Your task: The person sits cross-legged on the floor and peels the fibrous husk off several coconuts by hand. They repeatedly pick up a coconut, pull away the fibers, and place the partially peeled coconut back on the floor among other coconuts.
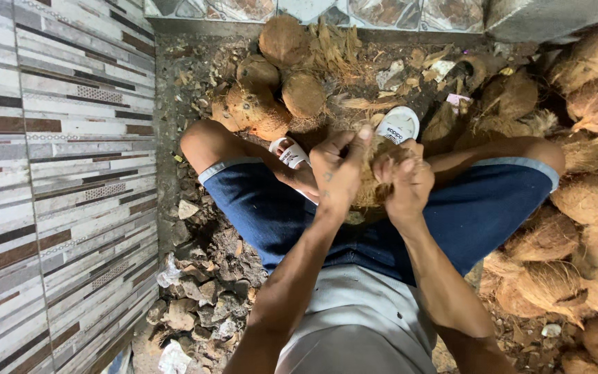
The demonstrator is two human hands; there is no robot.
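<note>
Coconut (372,187), fibrous and tan, sits between your knees, just above the blue shorts (271,215), clutched from both sides. Your left hand (337,173) wraps its left flank, thumb and fingers closed around the husk. Your right hand (406,183) is clenched on the right flank, fingers curled into the fibres (the shell beneath is hidden). Beyond the hands, your white sandals (397,125) rest on ground littered with husk scraps. Farther off, near the far wall, lie four husked coconuts (282,90). To your right, a heap of unhusked coconuts (590,201) crowds the edge. Left stands a striped tiled wall (57,173), with broken rubble (202,298) at its foot.
</note>
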